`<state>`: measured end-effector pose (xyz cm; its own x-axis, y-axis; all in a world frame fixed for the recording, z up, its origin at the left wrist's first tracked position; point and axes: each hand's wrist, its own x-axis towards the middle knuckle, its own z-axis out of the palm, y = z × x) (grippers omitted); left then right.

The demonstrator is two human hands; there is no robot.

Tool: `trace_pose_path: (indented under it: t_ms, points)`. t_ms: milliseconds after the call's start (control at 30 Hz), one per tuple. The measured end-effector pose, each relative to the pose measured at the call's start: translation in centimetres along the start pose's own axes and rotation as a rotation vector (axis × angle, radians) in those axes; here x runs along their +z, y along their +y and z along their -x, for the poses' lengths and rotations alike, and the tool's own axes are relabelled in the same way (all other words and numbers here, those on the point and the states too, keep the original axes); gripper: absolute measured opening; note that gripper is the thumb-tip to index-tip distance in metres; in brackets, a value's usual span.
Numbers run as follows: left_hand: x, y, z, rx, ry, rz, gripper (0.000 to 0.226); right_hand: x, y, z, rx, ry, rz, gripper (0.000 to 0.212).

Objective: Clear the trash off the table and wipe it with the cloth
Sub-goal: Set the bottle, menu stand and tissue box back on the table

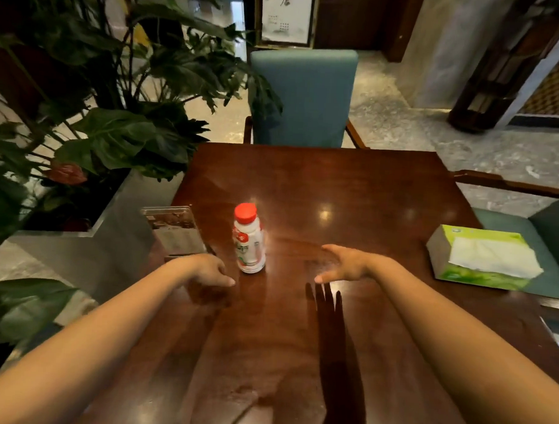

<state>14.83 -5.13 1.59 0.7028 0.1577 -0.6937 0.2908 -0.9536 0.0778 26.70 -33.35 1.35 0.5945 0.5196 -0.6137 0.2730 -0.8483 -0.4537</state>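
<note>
A small white plastic bottle with a red cap (248, 239) stands between my hands, its label unreadable. My left hand (209, 270) is loosely curled and my right hand (344, 264) spread, both empty. A green tissue box (482, 257) sits right of them on the glossy brown wooden worktop (337, 182).

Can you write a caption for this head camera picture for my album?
Two empty hands, left and right, hover beside a red-capped bottle on a wooden table.

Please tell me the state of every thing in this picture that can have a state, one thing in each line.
Small white plastic bottle with red cap: upright, capped, not held.
Green tissue box: lying flat, open on top, white tissue showing.
Clear acrylic sign holder: standing, leaning back.
Dark glossy wooden table: no cloth visible on it.
Left hand: empty, fingers curled.
Right hand: empty, open.
</note>
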Motion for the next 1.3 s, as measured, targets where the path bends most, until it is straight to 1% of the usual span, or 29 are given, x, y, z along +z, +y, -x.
trace_pose_path:
  t_ms: [100,167,300,433,533,633,767,867,967,1133,1233,1300]
  points:
    - [0.2,7.3,0.0,0.149,-0.051,0.015,0.058,-2.5,4.3,2.7,0.033,-0.053,0.053,0.104]
    - [0.5,12.0,-0.4,0.209,-0.059,0.03,0.064,-4.0,7.2,4.7,0.026,-0.027,0.108,0.104]
    - [0.6,20.8,-1.7,0.333,0.025,0.044,0.076,-6.8,13.2,8.5,-0.023,0.132,0.21,0.102]
    - [0.9,28.8,-3.2,0.441,0.019,0.207,0.091,-9.5,18.8,11.3,-0.053,0.294,0.34,0.104]
    - [1.2,33.8,-4.8,0.492,0.078,0.288,0.097,-11.2,22.6,12.3,0.006,0.35,0.414,0.111]
    - [1.9,37.7,-6.7,0.535,0.134,0.371,0.104,-12.1,25.8,12.2,0.084,0.363,0.416,0.116]
    - [3.0,41.5,-9.4,0.572,0.186,0.495,0.114,-12.5,28.9,10.6,0.138,0.351,0.457,0.119]
    - [3.7,42.9,-11.5,0.555,0.21,0.585,0.119,-12.8,30.5,8.9,0.149,0.338,0.46,0.123]
    - [4.3,43.7,-13.4,0.517,0.232,0.702,0.121,-13.2,31.6,7.3,0.147,0.33,0.498,0.125]
    - [4.4,44.2,-15.4,0.553,0.245,0.881,0.121,-14.3,32.6,5.5,0.129,0.281,0.507,0.127]
    - [3.6,44.3,-15.7,0.611,0.221,0.939,0.123,-14.4,33.1,5.1,0.087,0.284,0.484,0.123]
    - [3.2,44.6,-15.8,0.635,0.236,0.918,0.123,-14.1,33.3,5.1,0.059,0.312,0.484,0.121]
